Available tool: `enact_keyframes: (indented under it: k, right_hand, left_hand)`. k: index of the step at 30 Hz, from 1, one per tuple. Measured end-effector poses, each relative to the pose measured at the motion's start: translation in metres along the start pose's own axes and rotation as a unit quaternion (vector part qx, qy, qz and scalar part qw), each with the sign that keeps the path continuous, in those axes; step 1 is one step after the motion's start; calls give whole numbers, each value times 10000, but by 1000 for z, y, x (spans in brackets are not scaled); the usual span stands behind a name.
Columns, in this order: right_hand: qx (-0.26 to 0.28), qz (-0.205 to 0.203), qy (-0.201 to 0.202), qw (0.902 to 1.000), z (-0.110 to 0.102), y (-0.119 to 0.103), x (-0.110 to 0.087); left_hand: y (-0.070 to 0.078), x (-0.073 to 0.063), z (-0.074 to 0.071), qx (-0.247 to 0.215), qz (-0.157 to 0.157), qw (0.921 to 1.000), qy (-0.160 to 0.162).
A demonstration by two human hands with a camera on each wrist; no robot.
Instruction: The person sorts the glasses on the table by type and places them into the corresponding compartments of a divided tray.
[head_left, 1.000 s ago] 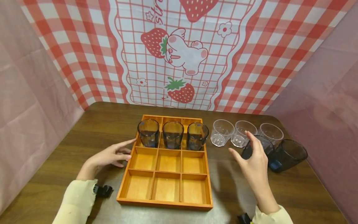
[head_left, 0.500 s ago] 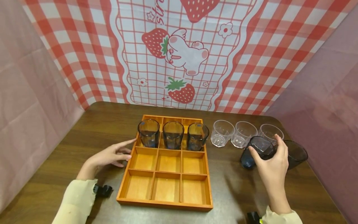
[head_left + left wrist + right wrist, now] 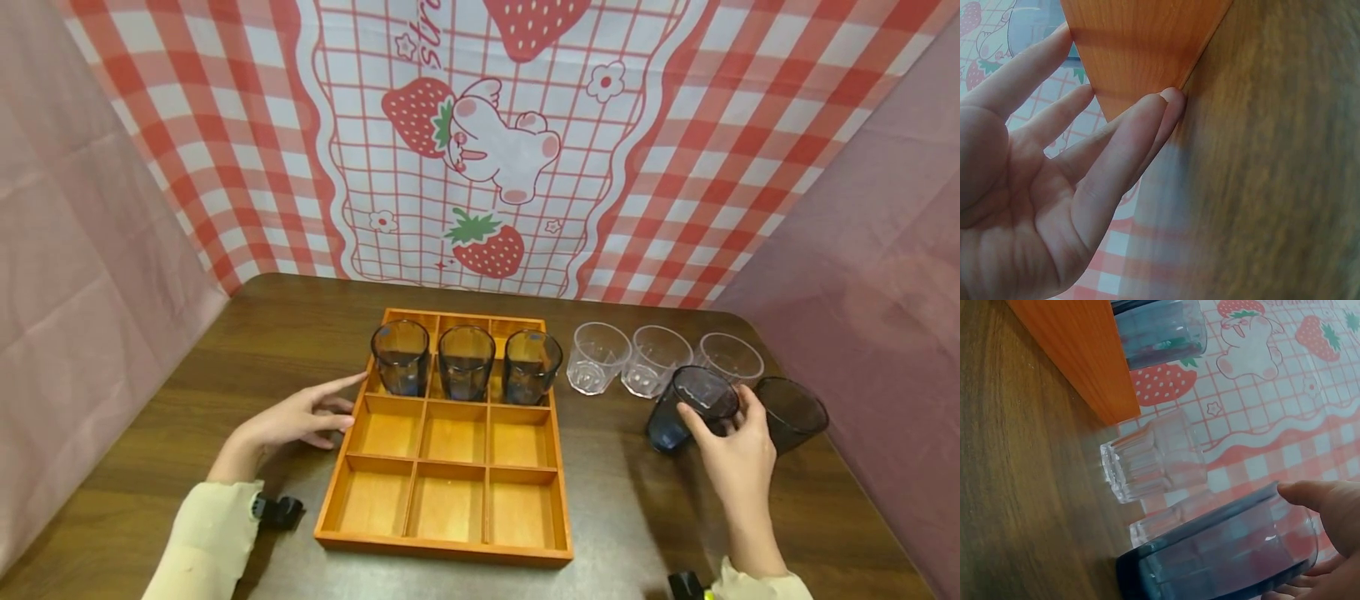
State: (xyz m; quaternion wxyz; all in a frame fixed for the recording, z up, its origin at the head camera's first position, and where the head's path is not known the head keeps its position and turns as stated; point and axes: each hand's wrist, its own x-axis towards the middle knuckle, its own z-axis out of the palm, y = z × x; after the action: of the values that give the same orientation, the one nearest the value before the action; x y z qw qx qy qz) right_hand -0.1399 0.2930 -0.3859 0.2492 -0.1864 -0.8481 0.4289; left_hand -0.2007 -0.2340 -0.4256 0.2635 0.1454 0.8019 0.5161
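Tapered smoky-blue glass tumbler (image 3: 670,417): located right of the compartmented orange-brown wooden tray (image 3: 442,547). Right hand (image 3: 738,458) pinches its smooth wall between thumb and fingers. Left hand (image 3: 288,418): fingers spread, tips touching the tray's flat side.

You're somewhere curtained off, room type unclear.
Strawberry-print cloth (image 3: 487,158) and pink drapes (image 3: 90,275) border your wood-grain worktop (image 3: 262,350).

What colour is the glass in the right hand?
The glass is see-through dark blue-grey, clearest in the right wrist view.
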Motion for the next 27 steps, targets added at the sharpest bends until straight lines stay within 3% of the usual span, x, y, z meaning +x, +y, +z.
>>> enact_keyframes:
  k: [3, 6, 16, 27]
  right_hand:
    - [26, 442, -264, 9987, -2, 4, 2]
    - [144, 635, -350, 9973, -3, 8, 3]
    - [532, 698, -48, 9961, 1, 11, 9]
    - [789, 796, -23, 9937, -4, 10, 9]
  left_hand:
    - [0, 0, 0, -14, 7, 10000, -13]
    - [0, 0, -1, -13, 46, 10000, -41]
    - [-1, -1, -1, -35, 90, 9999, -69]
    - [1, -2, -1, -65, 18, 10000, -11]
